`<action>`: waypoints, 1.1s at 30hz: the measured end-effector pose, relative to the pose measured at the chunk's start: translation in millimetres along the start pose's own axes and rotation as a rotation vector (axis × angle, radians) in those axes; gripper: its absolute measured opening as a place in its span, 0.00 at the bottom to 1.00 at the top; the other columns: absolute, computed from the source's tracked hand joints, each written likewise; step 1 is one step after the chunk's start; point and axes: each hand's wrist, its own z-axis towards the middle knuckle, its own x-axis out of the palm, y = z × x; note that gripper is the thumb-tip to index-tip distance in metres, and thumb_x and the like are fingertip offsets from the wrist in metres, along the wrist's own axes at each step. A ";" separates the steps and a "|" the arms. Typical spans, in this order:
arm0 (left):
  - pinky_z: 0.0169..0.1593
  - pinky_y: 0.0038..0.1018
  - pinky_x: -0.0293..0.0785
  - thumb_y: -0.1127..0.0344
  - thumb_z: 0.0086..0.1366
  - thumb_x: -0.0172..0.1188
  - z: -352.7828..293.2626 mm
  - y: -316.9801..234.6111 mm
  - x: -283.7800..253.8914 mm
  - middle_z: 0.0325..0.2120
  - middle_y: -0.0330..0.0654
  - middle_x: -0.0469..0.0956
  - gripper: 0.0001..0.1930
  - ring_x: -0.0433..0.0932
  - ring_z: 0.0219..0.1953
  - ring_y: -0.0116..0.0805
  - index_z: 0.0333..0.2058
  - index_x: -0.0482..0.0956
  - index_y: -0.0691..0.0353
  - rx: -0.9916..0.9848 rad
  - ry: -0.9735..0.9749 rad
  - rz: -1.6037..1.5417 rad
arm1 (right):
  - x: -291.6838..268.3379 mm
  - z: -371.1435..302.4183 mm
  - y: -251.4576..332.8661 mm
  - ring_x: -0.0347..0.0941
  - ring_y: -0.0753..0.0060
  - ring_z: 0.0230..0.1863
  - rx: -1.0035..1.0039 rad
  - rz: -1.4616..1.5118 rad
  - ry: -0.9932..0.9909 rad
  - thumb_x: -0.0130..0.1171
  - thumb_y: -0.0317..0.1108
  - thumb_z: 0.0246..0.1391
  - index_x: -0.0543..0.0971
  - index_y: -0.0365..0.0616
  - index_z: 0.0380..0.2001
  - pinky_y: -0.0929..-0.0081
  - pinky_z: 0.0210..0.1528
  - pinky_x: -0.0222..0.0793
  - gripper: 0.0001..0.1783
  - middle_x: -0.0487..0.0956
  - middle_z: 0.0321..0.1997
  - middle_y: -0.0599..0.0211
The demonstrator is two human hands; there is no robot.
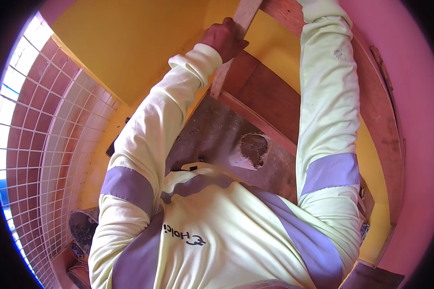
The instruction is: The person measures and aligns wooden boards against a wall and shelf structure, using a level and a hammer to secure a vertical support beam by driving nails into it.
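My left hand (223,39) is closed around the edge of a pale wooden board (246,15), its thumb lying across the board's face. The board slants down toward a reddish-brown wooden frame (263,82) with a darker panel inside it. Stretched up along the right side is my right arm (328,96), in a pale sleeve with a purple band. Its hand lies beyond the upper edge of the picture, close to another reddish wooden plank (287,14), so its grip is hidden.
White wire mesh (46,125) runs along the left, beside a yellow wall (130,43). A pink wall (419,82) stands at the right, with a long curved-looking brown board (378,115) before it. Below is a grey floor (212,130) with a rough round object or hole (253,148).
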 end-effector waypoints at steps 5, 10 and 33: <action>0.36 0.36 0.76 0.56 0.52 0.67 -9.6 19.6 29.2 0.26 0.55 0.78 0.25 0.79 0.31 0.52 0.34 0.67 0.72 0.011 -0.004 0.145 | -0.8 -2.7 0.8 0.80 0.60 0.37 0.022 -0.138 -0.037 0.64 0.39 0.35 0.79 0.34 0.40 0.71 0.43 0.73 0.26 0.80 0.36 0.44; 0.32 0.37 0.76 0.55 0.51 0.68 -11.5 30.1 32.7 0.23 0.54 0.76 0.26 0.78 0.27 0.54 0.35 0.66 0.71 0.111 -0.097 0.015 | -1.2 -1.1 0.0 0.79 0.58 0.42 0.067 -0.098 0.018 0.68 0.38 0.31 0.78 0.34 0.43 0.71 0.47 0.72 0.31 0.78 0.42 0.43; 0.37 0.39 0.76 0.59 0.50 0.68 -9.6 13.5 14.0 0.26 0.58 0.77 0.25 0.78 0.32 0.57 0.37 0.67 0.72 0.074 -0.078 -0.089 | -12.6 -29.6 -7.2 0.78 0.62 0.36 0.083 -0.105 0.001 0.68 0.42 0.39 0.80 0.46 0.43 0.71 0.44 0.71 0.25 0.81 0.38 0.56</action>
